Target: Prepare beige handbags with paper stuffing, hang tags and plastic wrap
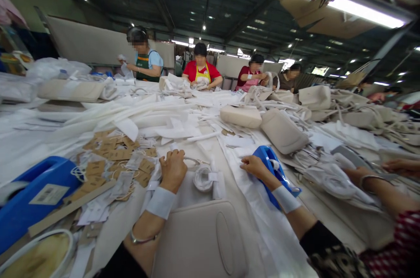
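My left hand (173, 168) is closed, its fingers curled down at the upper left edge of a beige handbag (190, 238); what is under the fingertips is hidden. Beside it, a coil wrapped in white film (202, 178) lies on the bag's upper part. My right hand (257, 168) is over white sheeting, with its fingers drawn together; anything between them is too small to make out. Just behind that hand stands a blue tape dispenser (269, 160), partly covered by the wrist. Both wrists have pale bands.
Cardboard tags (114, 149) are heaped left of the bag, near another blue dispenser (36, 201) and a round tub (39, 254). Beige bags (284, 131) and white sheets (157, 116) crowd the table. A co-worker's hands (364, 177) are at right; several people work opposite.
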Motion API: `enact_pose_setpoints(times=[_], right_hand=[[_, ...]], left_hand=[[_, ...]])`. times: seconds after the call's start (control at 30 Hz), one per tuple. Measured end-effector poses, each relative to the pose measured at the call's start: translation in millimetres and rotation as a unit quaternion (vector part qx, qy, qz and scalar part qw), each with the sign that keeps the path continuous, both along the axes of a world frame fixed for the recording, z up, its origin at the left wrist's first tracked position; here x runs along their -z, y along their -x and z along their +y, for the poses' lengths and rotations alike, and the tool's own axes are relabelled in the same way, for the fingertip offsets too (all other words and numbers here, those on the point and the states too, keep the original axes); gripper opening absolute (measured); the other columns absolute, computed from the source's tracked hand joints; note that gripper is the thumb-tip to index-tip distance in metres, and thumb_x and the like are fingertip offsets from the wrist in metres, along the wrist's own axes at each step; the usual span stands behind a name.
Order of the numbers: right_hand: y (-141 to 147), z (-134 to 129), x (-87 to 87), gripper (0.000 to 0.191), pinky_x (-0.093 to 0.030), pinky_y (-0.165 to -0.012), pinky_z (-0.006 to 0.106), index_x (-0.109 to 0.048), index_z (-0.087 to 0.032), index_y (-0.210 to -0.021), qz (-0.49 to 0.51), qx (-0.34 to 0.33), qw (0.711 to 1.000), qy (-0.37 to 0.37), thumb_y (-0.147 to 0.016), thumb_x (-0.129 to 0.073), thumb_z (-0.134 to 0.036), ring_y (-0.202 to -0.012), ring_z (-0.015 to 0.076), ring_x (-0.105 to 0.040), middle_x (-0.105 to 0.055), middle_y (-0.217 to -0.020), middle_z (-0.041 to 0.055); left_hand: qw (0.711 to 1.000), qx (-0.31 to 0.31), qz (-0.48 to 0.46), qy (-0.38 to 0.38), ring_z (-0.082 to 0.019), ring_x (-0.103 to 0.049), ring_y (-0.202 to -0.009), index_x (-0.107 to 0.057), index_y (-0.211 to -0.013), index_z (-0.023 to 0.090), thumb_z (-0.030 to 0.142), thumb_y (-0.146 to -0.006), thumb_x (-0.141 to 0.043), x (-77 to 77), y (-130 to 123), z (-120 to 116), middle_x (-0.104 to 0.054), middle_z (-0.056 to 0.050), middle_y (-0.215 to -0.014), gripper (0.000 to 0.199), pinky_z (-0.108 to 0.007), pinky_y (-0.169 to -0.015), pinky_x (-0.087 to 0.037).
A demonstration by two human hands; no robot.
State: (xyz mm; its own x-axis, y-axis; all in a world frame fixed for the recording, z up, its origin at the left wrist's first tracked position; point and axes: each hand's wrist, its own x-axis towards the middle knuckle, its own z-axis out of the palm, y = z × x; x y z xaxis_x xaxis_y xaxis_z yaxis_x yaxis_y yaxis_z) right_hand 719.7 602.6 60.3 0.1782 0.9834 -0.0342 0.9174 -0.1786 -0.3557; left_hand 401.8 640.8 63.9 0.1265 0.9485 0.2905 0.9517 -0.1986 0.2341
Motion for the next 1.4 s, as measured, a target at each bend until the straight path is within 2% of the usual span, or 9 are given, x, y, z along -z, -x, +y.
enact_pose_setpoints(times=[0.13, 0.27, 0.47, 0.6, 0.77, 0.87, 1.0, 1.17, 1.4], right_hand=[[7, -4, 3.5, 0.031, -0.045, -0.079, 0.024, -0.071, -0.013, -0.105, -0.016, -0.021, 1.000, -0.009, -0.075, -0.066, -0.022, -0.089, 0.0180, -0.064, -0.072, -0.098, 0.0076], [4, -6, 6.6, 0.035, -0.043, -0.083, 0.027, -0.070, -0.013, -0.108, -0.053, 0.006, 0.999, 0.003, -0.075, -0.068, -0.025, -0.103, 0.0227, -0.061, -0.068, -0.111, 0.0119], [1, 5, 12.6, 0.013, -0.047, -0.079, 0.030, -0.069, -0.011, -0.089, -0.109, 0.077, 0.989, 0.056, -0.086, -0.059, -0.019, -0.089, 0.0196, -0.065, -0.070, -0.092, 0.0090], [5, 9, 13.8, 0.020, -0.051, -0.083, 0.038, -0.065, -0.013, -0.103, -0.156, 0.100, 0.980, 0.075, -0.090, -0.059, -0.027, -0.093, 0.0193, -0.065, -0.069, -0.101, 0.0073], [10, 9, 11.7, 0.028, -0.049, -0.086, 0.037, -0.067, -0.008, -0.107, -0.206, 0.086, 0.972, 0.068, -0.089, -0.046, -0.010, -0.104, 0.0280, -0.066, -0.068, -0.107, 0.0196], [14, 10, 9.0, 0.028, -0.049, -0.087, 0.038, -0.067, -0.005, -0.109, -0.224, 0.068, 0.970, 0.073, -0.087, -0.050, -0.012, -0.106, 0.0299, -0.065, -0.067, -0.109, 0.0238], [15, 12, 3.4, 0.028, -0.049, -0.088, 0.038, -0.066, -0.005, -0.109, -0.235, 0.048, 0.968, 0.080, -0.088, -0.053, -0.018, -0.103, 0.0270, -0.066, -0.069, -0.107, 0.0213], [13, 13, -2.9, 0.028, -0.047, -0.084, 0.036, -0.068, -0.004, -0.103, -0.237, 0.048, 0.968, 0.069, -0.086, -0.046, -0.009, -0.103, 0.0300, -0.066, -0.068, -0.106, 0.0233], [5, 9, -12.6, 0.033, -0.043, -0.077, 0.035, -0.061, -0.009, -0.112, -0.183, 0.108, 0.977, 0.008, -0.086, -0.042, -0.011, -0.099, 0.0305, -0.065, -0.068, -0.103, 0.0216]], left_hand=[[1.000, 0.002, -0.008, 0.003, -0.026, -0.054, -0.106, -0.064, -0.103, 0.021, 0.008, -0.085, -0.040, -1.3, 0, 0, -0.065, -0.009, -0.107, 0.033, -0.042, -0.087, -0.037], [1.000, 0.001, -0.014, 0.003, -0.026, -0.054, -0.106, -0.064, -0.102, 0.021, 0.008, -0.085, -0.040, -1.0, 0, 0, -0.065, -0.008, -0.107, 0.032, -0.042, -0.087, -0.037], [1.000, 0.005, -0.016, 0.014, -0.027, -0.054, -0.106, -0.065, -0.103, 0.021, 0.008, -0.085, -0.039, -2.2, 0, 1, -0.065, -0.008, -0.107, 0.034, -0.042, -0.085, -0.037], [1.000, 0.006, -0.017, 0.016, -0.027, -0.054, -0.106, -0.064, -0.104, 0.021, 0.008, -0.085, -0.039, -2.7, 0, 1, -0.065, -0.008, -0.108, 0.034, -0.042, -0.085, -0.038], [1.000, 0.003, -0.016, 0.021, -0.028, -0.055, -0.106, -0.065, -0.104, 0.022, 0.008, -0.086, -0.038, -2.3, 0, 2, -0.065, -0.008, -0.107, 0.035, -0.043, -0.085, -0.038], [1.000, 0.002, -0.014, 0.024, -0.027, -0.054, -0.107, -0.064, -0.105, 0.022, 0.008, -0.086, -0.039, -3.0, 0, 1, -0.065, -0.008, -0.108, 0.035, -0.042, -0.086, -0.037], [1.000, 0.001, -0.015, 0.019, -0.028, -0.054, -0.106, -0.064, -0.104, 0.021, 0.008, -0.085, -0.039, -3.5, 0, -1, -0.065, -0.008, -0.108, 0.034, -0.042, -0.084, -0.038], [1.000, -0.002, -0.021, 0.019, -0.028, -0.054, -0.106, -0.065, -0.104, 0.021, 0.009, -0.085, -0.040, -4.1, 0, -2, -0.064, -0.009, -0.107, 0.033, -0.042, -0.085, -0.038], [0.999, -0.006, -0.033, 0.004, -0.028, -0.053, -0.108, -0.064, -0.108, 0.020, 0.007, -0.083, -0.040, -5.4, 1, -2, -0.061, -0.010, -0.112, 0.037, -0.042, -0.085, -0.041]])
